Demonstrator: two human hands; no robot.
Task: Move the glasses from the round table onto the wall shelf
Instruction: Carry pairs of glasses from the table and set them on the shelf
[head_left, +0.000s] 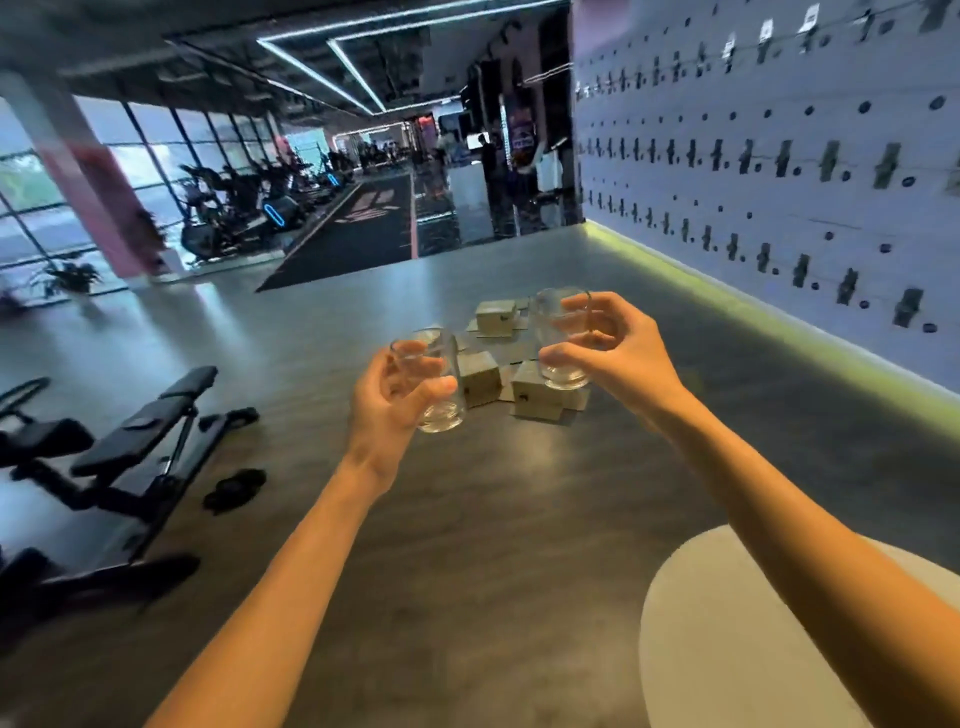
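I hold two clear drinking glasses out in front of me, above the floor. My left hand (387, 397) is wrapped around one glass (434, 387), thumb across its front. My right hand (605, 340) grips the other glass (558, 340) from the right side, a bit higher and farther out. Both glasses look empty and stand roughly upright. The pale round table (727, 649) shows at the bottom right, under my right forearm. No wall shelf is in view.
Several small grey-green boxes (493, 317) lie on the dark floor just beyond my hands. A black weight bench (135, 441) stands at the left. A white pegged wall (779, 171) runs along the right. Exercise machines (234, 208) line the far windows.
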